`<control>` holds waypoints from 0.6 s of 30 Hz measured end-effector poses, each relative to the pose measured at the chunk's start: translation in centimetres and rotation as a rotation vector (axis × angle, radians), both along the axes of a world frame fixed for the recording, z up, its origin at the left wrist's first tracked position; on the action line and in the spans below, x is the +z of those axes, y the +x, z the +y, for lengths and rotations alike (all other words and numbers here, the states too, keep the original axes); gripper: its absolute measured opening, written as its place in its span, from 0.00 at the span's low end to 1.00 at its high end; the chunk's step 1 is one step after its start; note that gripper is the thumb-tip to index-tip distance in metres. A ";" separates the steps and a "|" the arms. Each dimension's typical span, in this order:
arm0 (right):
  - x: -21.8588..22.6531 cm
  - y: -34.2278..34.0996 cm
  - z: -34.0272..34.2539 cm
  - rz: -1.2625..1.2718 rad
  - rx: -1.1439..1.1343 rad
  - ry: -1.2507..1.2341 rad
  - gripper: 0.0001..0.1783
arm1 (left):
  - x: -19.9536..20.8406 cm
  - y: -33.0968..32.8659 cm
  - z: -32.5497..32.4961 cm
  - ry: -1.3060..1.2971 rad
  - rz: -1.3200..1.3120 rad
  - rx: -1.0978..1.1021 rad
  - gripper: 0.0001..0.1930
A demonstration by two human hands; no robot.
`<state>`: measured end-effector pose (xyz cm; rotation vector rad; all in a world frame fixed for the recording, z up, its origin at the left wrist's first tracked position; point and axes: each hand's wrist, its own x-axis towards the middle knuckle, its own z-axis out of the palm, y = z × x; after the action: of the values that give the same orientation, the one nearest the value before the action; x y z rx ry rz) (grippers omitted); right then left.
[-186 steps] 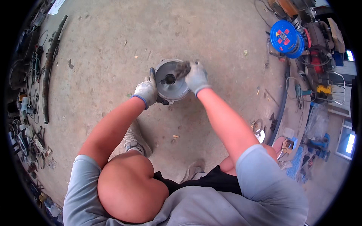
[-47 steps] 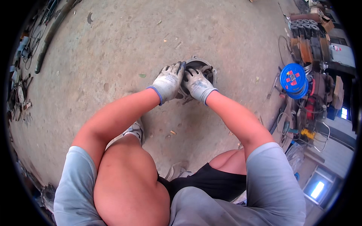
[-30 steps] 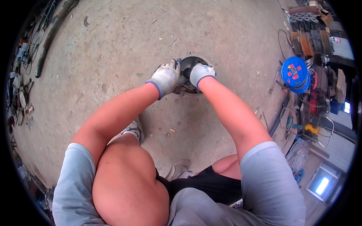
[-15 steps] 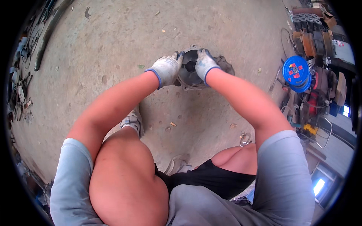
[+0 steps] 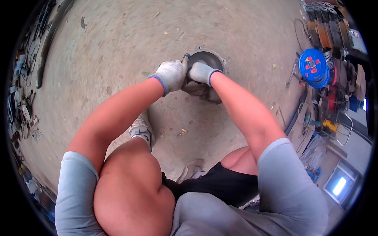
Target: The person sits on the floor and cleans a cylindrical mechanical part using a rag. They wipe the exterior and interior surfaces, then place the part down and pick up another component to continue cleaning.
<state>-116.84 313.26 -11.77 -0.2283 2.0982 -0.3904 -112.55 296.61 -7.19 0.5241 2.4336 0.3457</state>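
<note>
Housing rim (image 5: 202, 50) clamped in left hand (image 5: 172, 76), dark rag (image 5: 199, 89) in right hand (image 5: 201, 73), wide floor (image 5: 126, 47) beyond.

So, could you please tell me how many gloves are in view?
2: one glove on the left hand, at the left rim of the round metal part; one on the right hand, over it. The side clutter could hide others.

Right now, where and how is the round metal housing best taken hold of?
Probably by its rim, from left and far right: the round metal housing appears open side up, and the rim offers an edge to pinch. The left hand is at the left edge; the far-right edge looks bare, while a dark rag covers part of the near side.
</note>
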 end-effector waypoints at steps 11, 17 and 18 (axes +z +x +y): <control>-13.1 -1.5 8.6 0.407 -0.768 -0.509 0.24 | -2.5 -0.1 2.2 0.090 0.049 0.063 0.55; 2.7 5.7 1.5 0.598 -0.595 0.088 0.24 | -0.6 3.3 -2.8 0.096 -0.075 0.333 0.72; 2.2 6.9 5.5 0.787 -0.692 -0.003 0.24 | -0.8 3.9 -2.5 0.146 -0.015 0.360 0.72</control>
<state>-109.92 318.74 -9.57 0.4351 2.9271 -0.8048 -108.62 294.10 -7.98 0.1382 2.4957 0.6775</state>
